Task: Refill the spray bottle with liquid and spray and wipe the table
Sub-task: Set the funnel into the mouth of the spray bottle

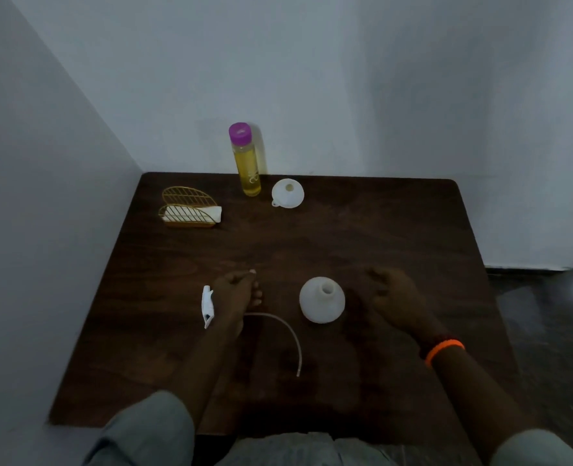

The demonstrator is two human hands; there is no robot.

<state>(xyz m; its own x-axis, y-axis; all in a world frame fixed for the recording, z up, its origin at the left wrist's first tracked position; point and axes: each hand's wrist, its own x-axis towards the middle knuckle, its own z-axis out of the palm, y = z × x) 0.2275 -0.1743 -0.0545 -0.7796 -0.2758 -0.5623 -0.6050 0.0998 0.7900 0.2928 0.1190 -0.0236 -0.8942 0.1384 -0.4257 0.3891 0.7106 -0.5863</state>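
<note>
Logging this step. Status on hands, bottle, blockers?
Left hand on the sprayer; grip unclear. Right hand open, empty. Bottle uncapped, upright. Funnel and refill untouched. Path clear.

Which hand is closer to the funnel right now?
Left. The left hand lies near and left of the funnel, over the spray head; the right hand lies near and right of it, farther off.

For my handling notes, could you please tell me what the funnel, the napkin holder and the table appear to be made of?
Funnel: probably plastic, an evenly white, matte, thin-walled cone with a small tab at its rim.
Napkin holder: likely metal wire with a gold finish, given its thin rods in a leaf pattern.
Table: looks like dark brown wood or wood veneer, with faint grain and a dull sheen; the dim light leaves this open.
</note>
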